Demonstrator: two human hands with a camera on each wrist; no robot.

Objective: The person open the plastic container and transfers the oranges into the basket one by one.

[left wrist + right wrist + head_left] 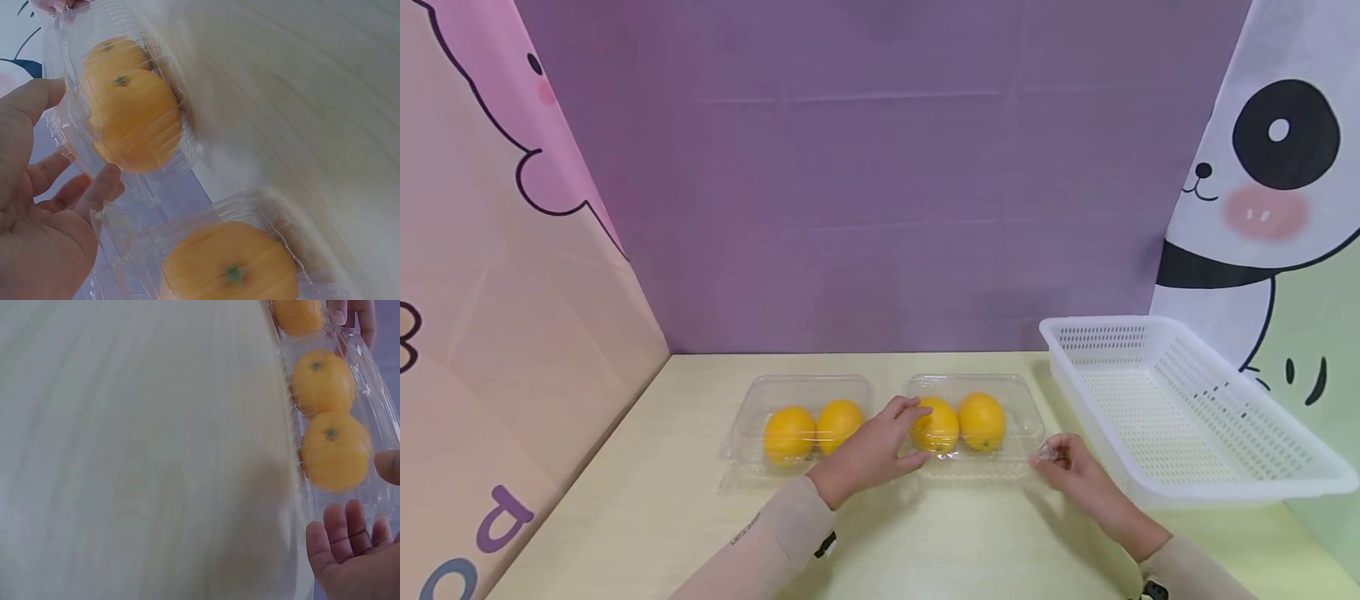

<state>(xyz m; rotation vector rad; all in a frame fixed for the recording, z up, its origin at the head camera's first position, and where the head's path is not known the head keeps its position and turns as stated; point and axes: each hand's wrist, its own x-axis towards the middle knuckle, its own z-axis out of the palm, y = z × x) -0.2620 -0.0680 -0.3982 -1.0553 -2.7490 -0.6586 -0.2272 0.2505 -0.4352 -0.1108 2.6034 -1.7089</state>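
Observation:
Two clear plastic clamshell boxes stand side by side, each with two oranges inside. My left hand (880, 446) is at the near left corner of the right-hand box (1018, 412), fingers spread and thumb apart. In the left wrist view its thumb (47, 97) is at the box's edge, other fingertips near the side. My right hand (1078, 479) holds the near right corner of that box between thumb and curled fingers. Two oranges (337, 450) show through the plastic in the right wrist view. The left-hand box (760, 400) is partly hidden behind my left hand.
A white perforated plastic basket (1138, 492) stands on the right of the pale wooden table (647, 500), close beside my right hand. A purple backdrop (880, 183) rises behind the table, with printed cartoon panels at both sides.

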